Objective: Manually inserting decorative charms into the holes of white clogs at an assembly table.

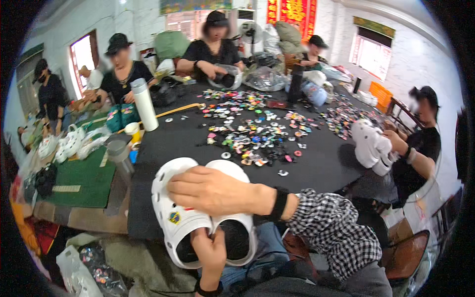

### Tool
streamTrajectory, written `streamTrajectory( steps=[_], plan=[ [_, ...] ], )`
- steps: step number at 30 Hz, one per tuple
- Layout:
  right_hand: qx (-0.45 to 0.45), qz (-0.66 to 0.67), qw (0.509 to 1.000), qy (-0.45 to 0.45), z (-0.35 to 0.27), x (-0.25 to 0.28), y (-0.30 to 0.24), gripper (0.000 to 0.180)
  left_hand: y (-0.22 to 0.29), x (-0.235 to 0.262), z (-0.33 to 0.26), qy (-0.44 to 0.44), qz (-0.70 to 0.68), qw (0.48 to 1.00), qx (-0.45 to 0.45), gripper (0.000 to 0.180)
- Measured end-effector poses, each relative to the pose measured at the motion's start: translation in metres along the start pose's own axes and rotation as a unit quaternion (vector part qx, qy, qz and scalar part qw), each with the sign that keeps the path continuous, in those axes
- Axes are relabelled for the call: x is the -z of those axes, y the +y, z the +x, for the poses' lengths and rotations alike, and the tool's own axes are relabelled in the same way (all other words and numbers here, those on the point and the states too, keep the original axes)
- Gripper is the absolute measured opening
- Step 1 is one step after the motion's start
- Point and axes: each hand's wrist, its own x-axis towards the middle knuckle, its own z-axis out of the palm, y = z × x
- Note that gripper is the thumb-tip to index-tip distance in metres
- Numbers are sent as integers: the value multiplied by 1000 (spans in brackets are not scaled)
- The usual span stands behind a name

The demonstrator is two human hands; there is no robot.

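A pair of white clogs with black insides, a left clog (167, 190) and a right clog (230, 171), stands side by side at the table's near edge, toes pointing away from me. My left hand (210, 252) grips their adjoining inner sides, with fingers in the left clog's opening. Across the toes lies my right hand (210, 190), its fingers bent and close together on the left clog's upper; the fingertips and anything in them are hidden. A yellow-and-blue shoe charm (174, 218) sits on the left clog. A bit of red shows beneath my right hand.
Many small colourful charms (257, 136) lie scattered over the black table (173, 141). A white bottle (144, 105) and yellow cup (132, 131) stand left. Several people sit around; one at right holds white clogs (368, 146). More clogs (71, 143) lie on a green mat (84, 173).
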Motion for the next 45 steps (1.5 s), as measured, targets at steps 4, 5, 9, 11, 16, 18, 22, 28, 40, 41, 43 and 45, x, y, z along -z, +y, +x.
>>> streamTrajectory(
  steps=[4,5,9,11,16,18,22,28,40,41,43,45],
  plan=[
    [5,35,997,61,21,-10,-1,21,-3,-3,-11,8,13,1000,13,39],
    [-3,26,998,61,23,-15,1,21,-1,-7,-9,21,2,1000,7,40],
    [-16,-15,995,98,30,-34,10,18,-7,-6,-4,16,1,1000,10,40],
    [-6,-19,997,75,28,-36,15,17,-5,-4,-1,10,-5,1000,23,40],
    [39,-85,991,99,27,-40,14,15,8,-3,4,9,-12,996,91,36],
    [62,-122,986,92,27,-40,15,15,8,-3,6,22,-33,995,94,34],
    [78,-119,987,79,27,-46,23,17,3,-2,11,19,-43,997,66,32],
    [56,-102,987,108,25,-46,27,18,15,2,16,2,-31,996,82,29],
    [8,-58,993,104,16,-47,37,15,22,15,32,-56,-30,991,118,36],
    [17,-53,993,106,15,-45,39,14,18,14,30,-43,-35,993,105,36],
    [-11,-80,991,110,10,-29,49,15,9,13,27,-40,-12,995,86,38],
    [-57,-89,984,142,-6,-3,72,16,18,8,22,-14,-24,994,105,37]
  ],
)
